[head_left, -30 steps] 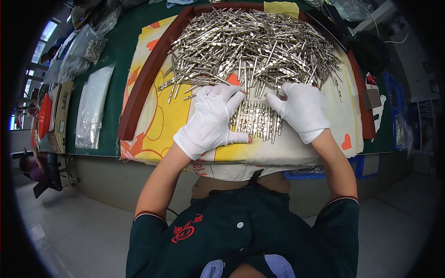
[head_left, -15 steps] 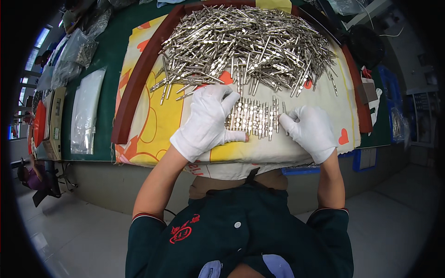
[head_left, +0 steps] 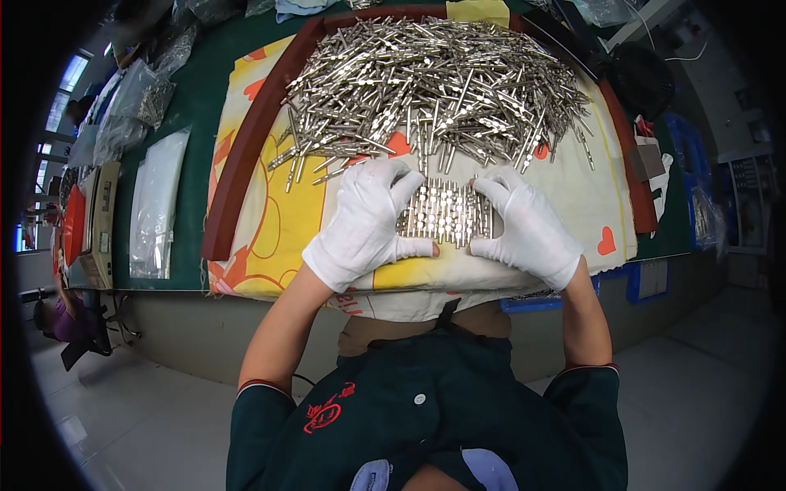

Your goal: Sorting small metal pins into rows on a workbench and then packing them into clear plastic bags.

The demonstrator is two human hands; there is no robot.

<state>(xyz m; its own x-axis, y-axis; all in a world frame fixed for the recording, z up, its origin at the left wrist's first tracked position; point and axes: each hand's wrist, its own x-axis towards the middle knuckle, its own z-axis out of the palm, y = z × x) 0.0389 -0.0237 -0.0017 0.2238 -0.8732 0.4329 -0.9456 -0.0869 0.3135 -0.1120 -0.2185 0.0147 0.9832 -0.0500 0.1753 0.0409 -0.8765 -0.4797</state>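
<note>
A row of slim silver metal shafts [head_left: 446, 211], with thicker bands along them, lies side by side on a patterned cloth [head_left: 270, 221]. At its left end is my white-gloved left hand [head_left: 356, 217], fingers curled over the far ends and thumb at the near ends. The right end is gripped the same way by my right hand [head_left: 536, 229], also gloved in white. The gloves hide the outermost shafts. Just beyond the row spreads a big heap of loose shafts [head_left: 434, 90], pointing every which way.
A dark red wooden frame [head_left: 237, 176] borders the cloth at left, back and right. Flat clear plastic bags [head_left: 160, 200] lie on the green table to the left, near a scale [head_left: 100, 221]. Blue trays [head_left: 651, 282] are at right. Another person [head_left: 67, 315] is at the far left.
My right hand has moved left and closed on the right end of the row, bringing the shafts there into line. My left hand has stayed at the left end.
</note>
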